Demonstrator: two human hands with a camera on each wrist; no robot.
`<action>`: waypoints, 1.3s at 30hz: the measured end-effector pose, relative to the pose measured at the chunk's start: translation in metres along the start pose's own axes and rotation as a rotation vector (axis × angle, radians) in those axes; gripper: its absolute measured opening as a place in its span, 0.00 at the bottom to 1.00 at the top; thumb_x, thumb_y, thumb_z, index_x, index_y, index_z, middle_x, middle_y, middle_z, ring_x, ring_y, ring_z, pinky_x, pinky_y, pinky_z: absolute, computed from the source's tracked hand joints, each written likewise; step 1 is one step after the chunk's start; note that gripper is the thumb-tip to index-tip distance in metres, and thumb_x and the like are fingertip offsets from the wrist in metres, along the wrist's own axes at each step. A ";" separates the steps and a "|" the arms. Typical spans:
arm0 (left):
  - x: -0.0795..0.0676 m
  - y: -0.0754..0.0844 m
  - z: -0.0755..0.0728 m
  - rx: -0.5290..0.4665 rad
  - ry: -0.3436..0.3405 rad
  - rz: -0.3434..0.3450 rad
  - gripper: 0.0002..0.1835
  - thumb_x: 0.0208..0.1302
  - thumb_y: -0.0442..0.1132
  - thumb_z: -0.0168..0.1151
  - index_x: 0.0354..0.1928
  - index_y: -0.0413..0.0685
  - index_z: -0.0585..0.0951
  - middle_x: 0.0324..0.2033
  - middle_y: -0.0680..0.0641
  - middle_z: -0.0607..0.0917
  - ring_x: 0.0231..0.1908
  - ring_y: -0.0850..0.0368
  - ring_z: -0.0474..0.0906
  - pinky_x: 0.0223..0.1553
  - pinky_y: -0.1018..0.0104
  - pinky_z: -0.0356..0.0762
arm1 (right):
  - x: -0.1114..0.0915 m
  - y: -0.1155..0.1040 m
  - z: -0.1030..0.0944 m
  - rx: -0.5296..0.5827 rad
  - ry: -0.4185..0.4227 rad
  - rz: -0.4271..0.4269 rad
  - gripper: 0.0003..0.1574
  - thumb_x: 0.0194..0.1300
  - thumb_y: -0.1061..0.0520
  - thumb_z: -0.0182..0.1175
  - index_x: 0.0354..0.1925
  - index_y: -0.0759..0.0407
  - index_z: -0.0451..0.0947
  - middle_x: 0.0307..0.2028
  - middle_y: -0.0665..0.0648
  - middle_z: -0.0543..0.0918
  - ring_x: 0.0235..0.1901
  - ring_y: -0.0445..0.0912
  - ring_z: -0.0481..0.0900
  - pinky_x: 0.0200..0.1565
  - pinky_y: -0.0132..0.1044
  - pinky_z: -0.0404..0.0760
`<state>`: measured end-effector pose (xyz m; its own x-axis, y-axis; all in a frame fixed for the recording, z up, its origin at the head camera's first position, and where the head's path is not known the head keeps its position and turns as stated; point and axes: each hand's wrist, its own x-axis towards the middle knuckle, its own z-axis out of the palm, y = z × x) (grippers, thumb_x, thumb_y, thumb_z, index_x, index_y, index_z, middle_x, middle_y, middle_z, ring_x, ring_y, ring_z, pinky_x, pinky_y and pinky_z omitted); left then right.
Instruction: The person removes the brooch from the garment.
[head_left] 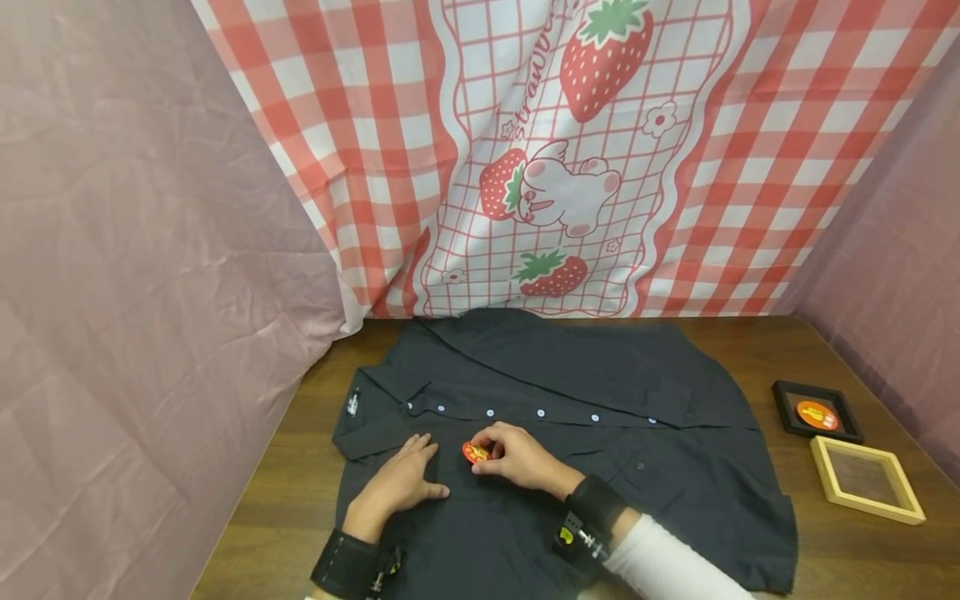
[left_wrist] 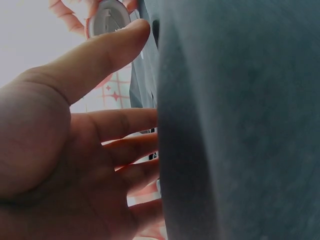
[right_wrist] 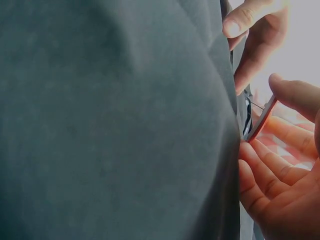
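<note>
A dark button-up shirt [head_left: 480,517] lies spread on the table, its collar to the left and a row of pale buttons across it. My right hand [head_left: 521,458] pinches a red and yellow round pin badge [head_left: 472,452] just over the shirt front. The badge's grey back [left_wrist: 102,24], with its pin, shows in the left wrist view. In the right wrist view its thin pin wire [right_wrist: 257,105] sticks out from the back toward the fabric. My left hand [head_left: 402,479] rests on the shirt below the collar, fingers extended and thumb spread toward the badge.
On the wooden table [head_left: 780,350] at the right, a black frame [head_left: 784,408] holds an orange round badge [head_left: 816,414]. Beside it lies a pale wooden frame [head_left: 870,510]. A strawberry gingham cloth [head_left: 390,167] hangs behind, with pink cloth [head_left: 150,292] along the left side.
</note>
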<state>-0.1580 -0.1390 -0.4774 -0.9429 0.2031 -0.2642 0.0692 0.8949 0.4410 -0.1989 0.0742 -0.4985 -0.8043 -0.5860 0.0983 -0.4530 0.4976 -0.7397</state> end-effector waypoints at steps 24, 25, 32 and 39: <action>0.004 0.002 -0.003 -0.093 0.210 0.206 0.21 0.63 0.43 0.65 0.56 0.43 0.81 0.55 0.43 0.83 0.59 0.44 0.78 0.61 0.45 0.72 | 0.002 -0.003 -0.003 0.112 0.031 -0.064 0.18 0.56 0.55 0.71 0.45 0.59 0.82 0.39 0.56 0.83 0.30 0.33 0.76 0.33 0.26 0.77; 0.005 0.002 -0.003 -0.096 0.221 0.216 0.21 0.63 0.43 0.65 0.56 0.43 0.81 0.54 0.43 0.84 0.58 0.44 0.78 0.60 0.45 0.73 | 0.002 -0.003 -0.003 0.115 0.031 -0.064 0.18 0.56 0.55 0.71 0.45 0.59 0.82 0.39 0.56 0.83 0.29 0.33 0.76 0.33 0.26 0.77; 0.004 0.003 -0.003 -0.117 0.275 0.257 0.18 0.64 0.43 0.65 0.54 0.46 0.83 0.52 0.45 0.86 0.56 0.47 0.80 0.57 0.47 0.76 | 0.003 -0.004 -0.002 0.143 0.016 -0.055 0.18 0.57 0.55 0.71 0.45 0.60 0.82 0.39 0.57 0.85 0.29 0.34 0.77 0.33 0.25 0.78; 0.002 0.005 -0.004 -0.107 0.345 0.315 0.14 0.62 0.41 0.66 0.50 0.47 0.85 0.48 0.47 0.88 0.51 0.49 0.83 0.53 0.49 0.79 | 0.002 -0.006 -0.001 0.172 0.011 -0.057 0.17 0.57 0.54 0.71 0.44 0.60 0.82 0.40 0.58 0.85 0.30 0.35 0.78 0.32 0.26 0.78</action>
<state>-0.1610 -0.1357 -0.4725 -0.9357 0.2979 0.1889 0.3523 0.7610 0.5448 -0.1986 0.0711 -0.4934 -0.7838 -0.6026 0.1503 -0.4264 0.3463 -0.8356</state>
